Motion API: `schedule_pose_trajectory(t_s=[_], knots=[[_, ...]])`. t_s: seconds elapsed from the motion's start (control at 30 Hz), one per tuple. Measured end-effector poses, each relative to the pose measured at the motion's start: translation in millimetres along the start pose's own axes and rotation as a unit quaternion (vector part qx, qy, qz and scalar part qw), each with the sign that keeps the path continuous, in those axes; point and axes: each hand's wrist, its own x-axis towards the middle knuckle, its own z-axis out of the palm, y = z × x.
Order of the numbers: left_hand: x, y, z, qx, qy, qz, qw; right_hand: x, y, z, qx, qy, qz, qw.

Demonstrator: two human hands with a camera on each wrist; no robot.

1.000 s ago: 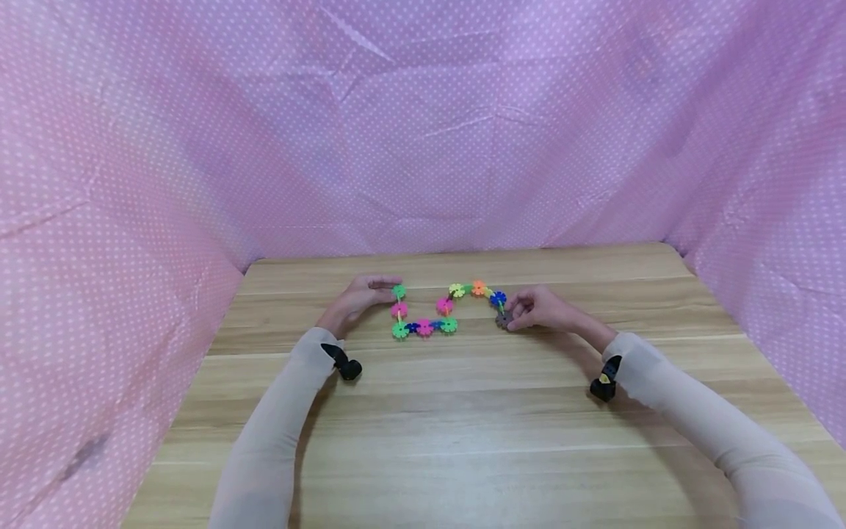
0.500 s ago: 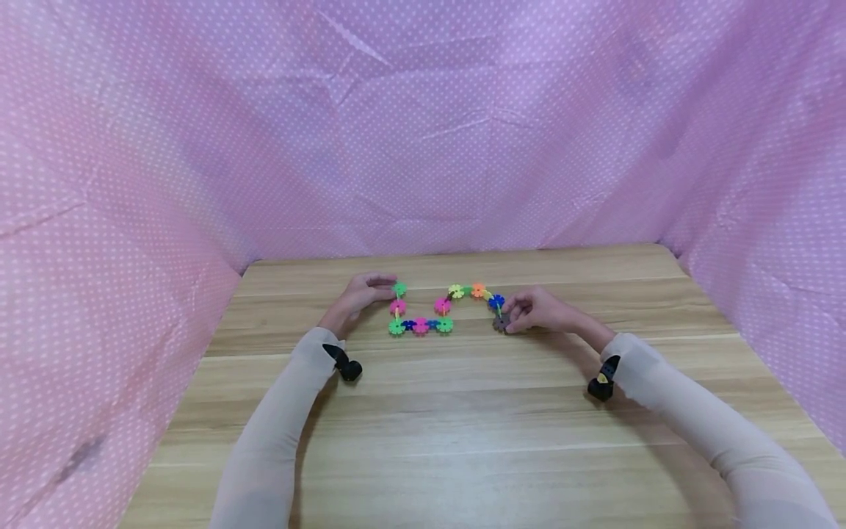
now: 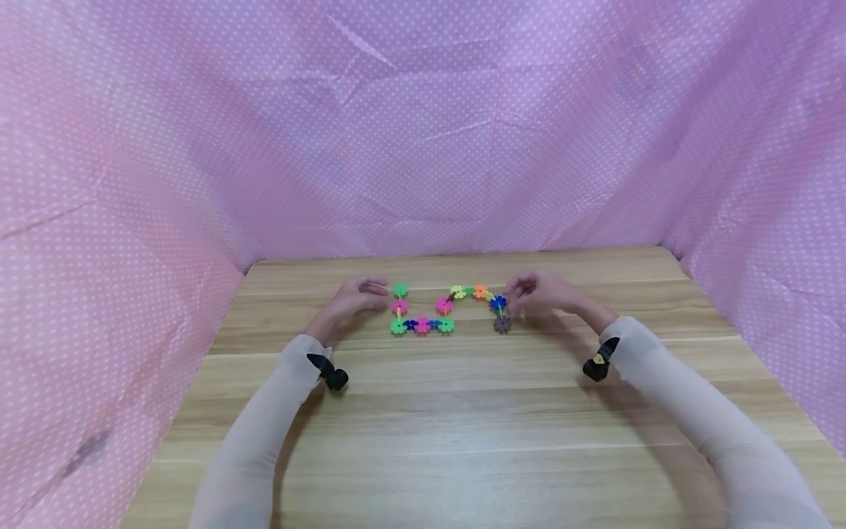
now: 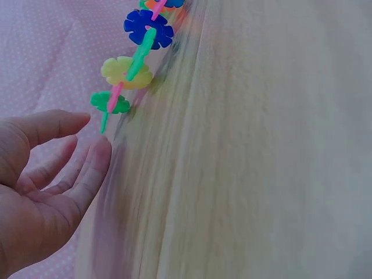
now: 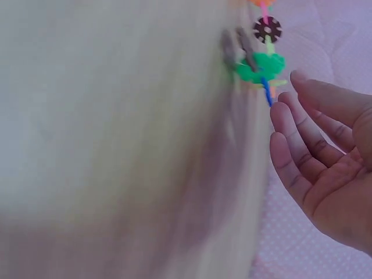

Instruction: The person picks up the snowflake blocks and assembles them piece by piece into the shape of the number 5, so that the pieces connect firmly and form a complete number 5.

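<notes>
A winding chain of flower-shaped plastic snowflake discs lies on the table in the head view, with a pink disc (image 3: 422,325) along its lower run. My left hand (image 3: 357,295) is just left of the green disc (image 3: 400,290) at one end, a small gap between them. In the left wrist view, its thumb and fingers are spread and hold nothing. My right hand (image 3: 538,290) hovers right of the blue disc (image 3: 499,303), above the grey disc (image 3: 502,324) at the other end. The right wrist view shows its fingers (image 5: 282,148) relaxed, with nothing between them.
The wooden table (image 3: 463,426) stretches toward the front. Behind it and at both sides hangs a pink dotted cloth (image 3: 423,147). Each wrist bears a black strap-on camera, such as the left wrist camera (image 3: 335,379).
My right hand has let go of the grey disc and risen away from it. My left hand has drawn back left from the green disc. The chain stays nearly in place.
</notes>
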Motion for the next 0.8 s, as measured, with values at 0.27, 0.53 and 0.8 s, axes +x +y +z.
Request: schedule_pose_trajectory(t_s=[0.27,0.53,0.8], knots=[[-14.8,-4.5,-8.0,0.067,-0.057,0.008,0.9961,30,-11,-11,-0.012,-0.005,-0.021,1.000],[-25.9,-8.2,-7.2,0.089,-0.096,0.006,0.9914,57,-12,-9,-0.025,-0.061,-0.012,0.998],[-32.3,-8.3,-0.9,0.040,-0.128,-0.017,0.9909,72,-9,-8,-0.043,-0.099,-0.004,0.994]])
